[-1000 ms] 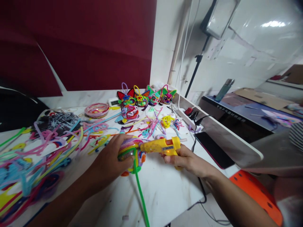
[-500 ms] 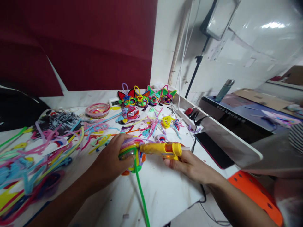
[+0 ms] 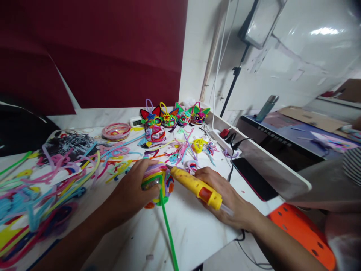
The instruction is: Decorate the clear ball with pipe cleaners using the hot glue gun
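Note:
My left hand (image 3: pixel 142 183) is closed around a rounded craft piece (image 3: pixel 163 180) covered in coloured pipe cleaners, with clear plastic showing near my thumb. From it a loose green pipe cleaner (image 3: pixel 168 235) hangs down over the table toward me. In my right hand (image 3: pixel 222 194) is a yellow hot glue gun (image 3: pixel 197 186), a clear glue stick jutting from its back end. Its dark nozzle is at the upper right side of the craft piece; whether it touches I cannot tell.
Finished pipe-cleaner animal heads (image 3: pixel 169 118) stand along the back. Loose pipe cleaners (image 3: pixel 56 180) cover the left side. A black phone (image 3: pixel 255 178), a power strip (image 3: pixel 225 141) and cables lie at right, beside a raised white edge. An orange stool (image 3: pixel 301 237) stands below; a person's striped sleeve (image 3: pixel 352 165) shows.
The glue gun has turned, its rear swinging down and toward me while its nozzle shifts up to the craft piece's upper right. My left hand stays nearly still.

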A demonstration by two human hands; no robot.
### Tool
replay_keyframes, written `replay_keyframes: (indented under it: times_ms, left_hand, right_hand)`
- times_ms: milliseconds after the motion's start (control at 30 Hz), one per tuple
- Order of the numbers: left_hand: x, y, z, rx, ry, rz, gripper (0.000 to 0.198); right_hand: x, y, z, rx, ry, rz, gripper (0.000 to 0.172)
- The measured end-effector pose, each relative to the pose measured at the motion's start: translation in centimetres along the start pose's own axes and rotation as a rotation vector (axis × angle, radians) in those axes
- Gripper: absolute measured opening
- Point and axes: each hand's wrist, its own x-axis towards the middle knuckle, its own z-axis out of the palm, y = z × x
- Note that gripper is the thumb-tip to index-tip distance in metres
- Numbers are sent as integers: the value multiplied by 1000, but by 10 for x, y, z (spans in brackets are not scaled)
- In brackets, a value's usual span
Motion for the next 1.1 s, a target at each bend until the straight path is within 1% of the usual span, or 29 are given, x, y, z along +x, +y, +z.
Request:
replay_keyframes:
  times_ms: [67, 133, 233, 300, 367, 467, 533, 600, 667, 733, 800, 867, 967, 1067, 1100]
  left_hand:
    - [0, -2, 1, 4, 3, -1, 42]
    - [0, -4, 2, -3, 11, 12, 43]
    - [0, -4, 2, -16, 11, 20, 45]
    - [-1, -2, 1, -7, 5, -8, 44]
    - [-1, -1, 0, 4, 6, -18, 42]
    - [-1, -4, 1, 13, 22, 26, 42]
    - [0, -9, 3, 21, 41, 62, 43]
    - [0, -13, 5, 27, 52, 79, 41]
    - [0, -15, 6, 23, 58, 81, 38]
    - [0, -14, 6, 16, 65, 74, 36]
    - [0, -11, 5, 14, 54, 64, 36]
    - [0, -7, 4, 13, 35, 51, 40]
    - [0, -3, 2, 8, 13, 33, 44]
    - [0, -3, 2, 6, 6, 36, 45]
    - [0, -4, 2, 5, 3, 38, 45]
  right_hand:
    - [0, 1, 2, -79, 34, -74, 26]
    - [-1, -1, 3, -167, 81, -114, 26]
    - [-7, -5, 2, -297, 122, -89, 28]
    - [-14, -8, 2, -364, 76, -32, 29]
    - [-23, -11, 3, -410, -23, 29, 29]
    - [-34, -12, 10, -452, -182, 115, 31]
    - [-38, -12, 19, -496, -238, 138, 32]
    - [-40, -10, 29, -559, -254, 121, 35]
    - [-39, -9, 39, -598, -267, 102, 42]
    - [-38, -10, 46, -600, -288, 103, 48]
    - [-37, -12, 50, -579, -309, 116, 50]
    - [-35, -15, 49, -554, -334, 124, 50]
    - [-31, -20, 41, -517, -364, 124, 48]
    - [-22, -26, 29, -469, -358, 151, 49]
    - [-18, -28, 26, -453, -347, 157, 46]
